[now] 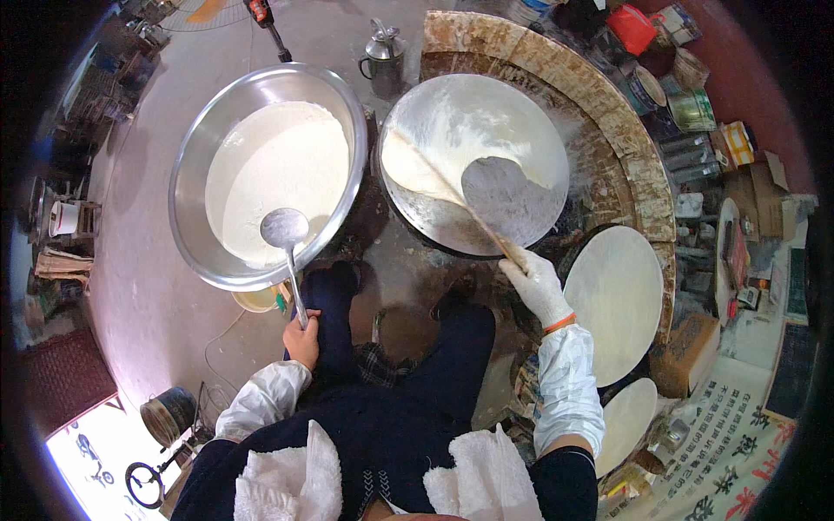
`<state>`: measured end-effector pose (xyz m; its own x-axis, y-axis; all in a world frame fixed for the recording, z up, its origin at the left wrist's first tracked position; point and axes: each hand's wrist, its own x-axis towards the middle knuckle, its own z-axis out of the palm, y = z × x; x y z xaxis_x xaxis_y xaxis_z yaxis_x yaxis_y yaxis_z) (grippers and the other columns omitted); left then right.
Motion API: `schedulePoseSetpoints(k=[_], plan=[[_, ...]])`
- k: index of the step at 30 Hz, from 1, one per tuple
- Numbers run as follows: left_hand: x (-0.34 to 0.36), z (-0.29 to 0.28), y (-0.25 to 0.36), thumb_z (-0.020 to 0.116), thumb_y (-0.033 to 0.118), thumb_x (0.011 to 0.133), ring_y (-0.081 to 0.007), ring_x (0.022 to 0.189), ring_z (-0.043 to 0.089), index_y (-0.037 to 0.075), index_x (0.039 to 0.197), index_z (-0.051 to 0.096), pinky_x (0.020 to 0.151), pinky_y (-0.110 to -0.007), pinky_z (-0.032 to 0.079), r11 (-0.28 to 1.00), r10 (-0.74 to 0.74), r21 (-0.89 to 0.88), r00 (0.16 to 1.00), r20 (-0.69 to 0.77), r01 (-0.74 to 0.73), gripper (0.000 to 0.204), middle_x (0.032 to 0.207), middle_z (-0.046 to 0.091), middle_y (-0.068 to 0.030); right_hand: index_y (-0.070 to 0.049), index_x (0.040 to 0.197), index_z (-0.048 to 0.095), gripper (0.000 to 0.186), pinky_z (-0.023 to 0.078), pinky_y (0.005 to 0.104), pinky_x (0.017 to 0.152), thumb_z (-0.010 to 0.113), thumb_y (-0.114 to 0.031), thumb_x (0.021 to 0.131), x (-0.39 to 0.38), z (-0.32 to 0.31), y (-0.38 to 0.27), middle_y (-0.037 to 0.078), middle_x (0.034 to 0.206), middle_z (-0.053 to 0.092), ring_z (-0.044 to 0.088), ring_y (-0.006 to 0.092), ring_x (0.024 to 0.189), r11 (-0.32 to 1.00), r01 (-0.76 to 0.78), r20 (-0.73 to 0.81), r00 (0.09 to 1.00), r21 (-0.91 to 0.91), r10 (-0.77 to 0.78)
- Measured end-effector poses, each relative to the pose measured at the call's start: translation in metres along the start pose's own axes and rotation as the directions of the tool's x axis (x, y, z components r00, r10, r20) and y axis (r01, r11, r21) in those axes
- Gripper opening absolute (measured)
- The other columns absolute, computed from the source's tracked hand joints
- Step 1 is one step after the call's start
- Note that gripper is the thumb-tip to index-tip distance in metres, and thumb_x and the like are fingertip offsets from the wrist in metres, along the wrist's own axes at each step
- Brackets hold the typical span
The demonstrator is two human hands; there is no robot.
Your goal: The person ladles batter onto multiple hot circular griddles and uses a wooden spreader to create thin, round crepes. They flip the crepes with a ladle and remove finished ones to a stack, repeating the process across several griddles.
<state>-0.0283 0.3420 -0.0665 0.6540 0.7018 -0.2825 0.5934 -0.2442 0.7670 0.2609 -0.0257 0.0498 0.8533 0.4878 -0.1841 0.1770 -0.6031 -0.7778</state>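
My bare left hand (301, 341) is closed round the handle of a metal ladle (284, 227). The ladle's round bowl hangs over the near edge of a wide steel basin (184, 217) of creamy white batter (269, 165). On the right, my right hand (537, 288), in a white glove, grips a long thin wooden spreader (469, 208). That spreader slants across a round griddle (512, 195), its far end in the wet batter at the left side. A white layer coats much of the griddle, while a dark grey patch shows bare near the middle.
Two more round, pale-topped plates (612, 300) (627, 425) sit beside my right arm. A curved, stained ledge (630, 174) wraps behind the griddles. Beyond the basin stands a metal kettle (383, 65). A dark bucket (169, 415) is at lower left; a cardboard box (686, 352) lies right.
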Motion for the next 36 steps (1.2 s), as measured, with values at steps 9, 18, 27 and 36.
schedulePoseSetpoints(k=[9,18,27,36], plan=[[-0.001,-0.002,0.000,0.061,0.022,0.088,-0.0208,0.072,0.066,0.007,0.097,0.076,0.071,-0.035,0.049,0.998,0.048,0.034,0.999,0.008,-0.048,0.023,0.074,0.068,-0.0124,0.000,0.133,0.061,0.047,0.044,0.0270,0.062,0.063,-0.027,0.095,0.004,0.024,-0.002,-0.001,0.078,0.061,0.053,0.0100,0.067,0.908,-0.270,0.023,0.961,0.322,0.277],[0.004,-0.009,-0.021,0.061,0.022,0.089,-0.0208,0.071,0.066,0.008,0.097,0.076,0.071,-0.035,0.050,0.997,0.052,-0.063,0.999,-0.010,-0.053,0.023,0.073,0.068,-0.0115,-0.003,0.115,0.060,0.030,0.045,0.0288,0.049,0.069,-0.015,0.089,0.032,0.109,-0.092,0.002,0.075,0.059,0.056,0.0137,0.055,0.507,-0.346,0.143,0.907,0.789,0.396],[0.016,-0.022,-0.031,0.062,0.023,0.089,-0.0160,0.066,0.060,0.007,0.096,0.076,0.066,-0.033,0.047,0.983,0.031,-0.180,1.000,-0.003,-0.031,0.022,0.069,0.065,-0.0081,-0.016,0.124,0.058,0.024,0.037,0.0253,0.037,0.057,-0.016,0.100,-0.034,0.241,-0.112,-0.001,0.072,0.055,0.045,0.0089,0.044,0.285,-0.212,-0.028,0.755,0.935,0.655],[0.022,-0.031,-0.029,0.063,0.023,0.090,-0.0098,0.063,0.056,0.008,0.094,0.077,0.062,-0.029,0.044,0.982,0.002,-0.188,0.999,0.034,0.005,0.021,0.066,0.063,-0.0041,-0.012,0.129,0.056,0.041,0.034,0.0239,0.034,0.052,-0.043,0.103,0.131,0.261,-0.152,-0.001,0.068,0.054,0.043,0.0067,0.041,0.437,-0.012,-0.232,0.835,0.899,0.499]])
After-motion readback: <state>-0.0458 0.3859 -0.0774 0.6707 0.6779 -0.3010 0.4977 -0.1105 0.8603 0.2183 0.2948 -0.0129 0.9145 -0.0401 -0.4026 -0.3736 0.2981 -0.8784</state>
